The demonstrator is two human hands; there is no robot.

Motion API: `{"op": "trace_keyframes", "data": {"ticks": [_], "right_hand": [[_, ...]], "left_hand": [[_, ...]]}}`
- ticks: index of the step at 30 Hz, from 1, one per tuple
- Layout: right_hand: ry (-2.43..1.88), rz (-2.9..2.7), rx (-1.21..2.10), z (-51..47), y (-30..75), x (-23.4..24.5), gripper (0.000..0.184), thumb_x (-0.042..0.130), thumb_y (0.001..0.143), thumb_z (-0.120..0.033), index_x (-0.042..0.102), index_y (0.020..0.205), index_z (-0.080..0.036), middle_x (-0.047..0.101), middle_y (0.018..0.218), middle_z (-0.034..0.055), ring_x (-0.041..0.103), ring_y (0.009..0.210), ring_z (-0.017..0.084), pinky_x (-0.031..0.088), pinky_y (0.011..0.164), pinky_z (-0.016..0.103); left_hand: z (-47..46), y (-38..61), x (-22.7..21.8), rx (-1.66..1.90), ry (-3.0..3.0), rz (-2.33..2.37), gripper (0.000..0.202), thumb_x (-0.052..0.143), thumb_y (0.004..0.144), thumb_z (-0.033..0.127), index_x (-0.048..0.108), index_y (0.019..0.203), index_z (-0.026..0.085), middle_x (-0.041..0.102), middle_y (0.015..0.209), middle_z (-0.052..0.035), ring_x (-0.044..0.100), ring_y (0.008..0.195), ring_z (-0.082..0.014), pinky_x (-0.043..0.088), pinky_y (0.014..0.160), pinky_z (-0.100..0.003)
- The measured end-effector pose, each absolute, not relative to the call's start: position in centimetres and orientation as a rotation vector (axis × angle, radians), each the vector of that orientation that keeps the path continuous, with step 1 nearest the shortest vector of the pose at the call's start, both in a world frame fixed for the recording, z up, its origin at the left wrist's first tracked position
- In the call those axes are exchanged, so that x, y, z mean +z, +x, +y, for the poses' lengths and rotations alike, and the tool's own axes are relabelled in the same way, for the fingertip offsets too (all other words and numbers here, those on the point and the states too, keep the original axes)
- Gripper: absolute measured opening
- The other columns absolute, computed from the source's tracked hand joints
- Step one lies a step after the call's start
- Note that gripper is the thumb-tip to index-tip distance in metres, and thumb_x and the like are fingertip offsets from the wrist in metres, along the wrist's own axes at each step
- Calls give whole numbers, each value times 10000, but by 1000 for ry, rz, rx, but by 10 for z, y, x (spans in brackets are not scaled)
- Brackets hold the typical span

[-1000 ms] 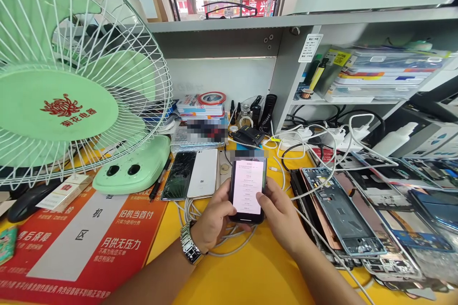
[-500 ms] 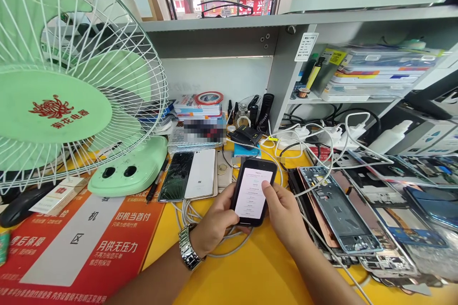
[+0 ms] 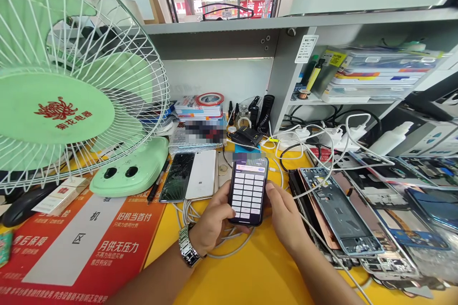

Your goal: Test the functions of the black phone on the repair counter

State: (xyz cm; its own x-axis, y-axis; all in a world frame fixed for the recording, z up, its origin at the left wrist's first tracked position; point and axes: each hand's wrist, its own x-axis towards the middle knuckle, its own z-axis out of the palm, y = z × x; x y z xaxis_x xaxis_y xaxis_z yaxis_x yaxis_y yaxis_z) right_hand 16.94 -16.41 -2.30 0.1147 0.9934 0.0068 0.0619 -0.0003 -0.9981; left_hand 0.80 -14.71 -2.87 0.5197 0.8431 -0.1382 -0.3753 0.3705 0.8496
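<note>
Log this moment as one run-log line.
left hand: holds black-cased smartphone | right hand: at phone's right edge | screen: grid of keys | beside: cracked phone

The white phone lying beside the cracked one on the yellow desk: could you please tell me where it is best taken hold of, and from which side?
Take the white phone by its near short end, coming from the person's side. It lies flat, and its long edges sit close against the cracked black phone and a beige phone, so that end probably leaves the most room.

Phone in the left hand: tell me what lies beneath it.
Loops of white cable show on the yellow counter around the phone; the left hand hides whatever lies directly under it.
</note>
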Motion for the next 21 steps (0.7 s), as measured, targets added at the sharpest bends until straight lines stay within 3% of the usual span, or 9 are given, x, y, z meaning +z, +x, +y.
{"op": "trace_keyframes", "data": {"ticks": [6, 12, 16, 21], "right_hand": [[-1214, -1180, 1200, -164, 170, -27, 375, 402, 942, -442, 655, 1036, -182, 689, 940, 55, 599, 821, 213, 478, 733, 312], [-1114, -1284, 1193, -165, 170, -25, 332, 471, 917, -309, 590, 1217, -230, 631, 1227, 52, 556, 1129, 224, 435, 956, 330], [-1030, -1360, 1236, -166, 166, -26, 437, 553, 868, -234, 484, 1300, -238, 624, 1217, 64, 600, 1059, 208, 471, 935, 338], [-1143, -1383, 1175, -165, 161, -30, 433, 600, 845, -257, 477, 1257, -211, 653, 1128, 78, 616, 1041, 224, 494, 911, 353]], "left_hand": [[-146, 8, -24, 912, 787, 583, 672, 498, 651, 135, 488, 1321, 189, 631, 1118, -126, 633, 859, -285, 556, 541, -330], [-144, 7, -24, 953, 726, 542, 665, 500, 651, 150, 473, 1316, 171, 621, 1124, -128, 615, 800, -253, 564, 526, -344], [-143, 7, -26, 967, 711, 498, 675, 500, 666, 144, 466, 1338, 198, 598, 1184, -119, 610, 858, -249, 556, 537, -299], [-145, 7, -26, 925, 721, 494, 693, 506, 647, 144, 471, 1336, 216, 614, 1161, -107, 605, 892, -264, 554, 565, -299]]}}
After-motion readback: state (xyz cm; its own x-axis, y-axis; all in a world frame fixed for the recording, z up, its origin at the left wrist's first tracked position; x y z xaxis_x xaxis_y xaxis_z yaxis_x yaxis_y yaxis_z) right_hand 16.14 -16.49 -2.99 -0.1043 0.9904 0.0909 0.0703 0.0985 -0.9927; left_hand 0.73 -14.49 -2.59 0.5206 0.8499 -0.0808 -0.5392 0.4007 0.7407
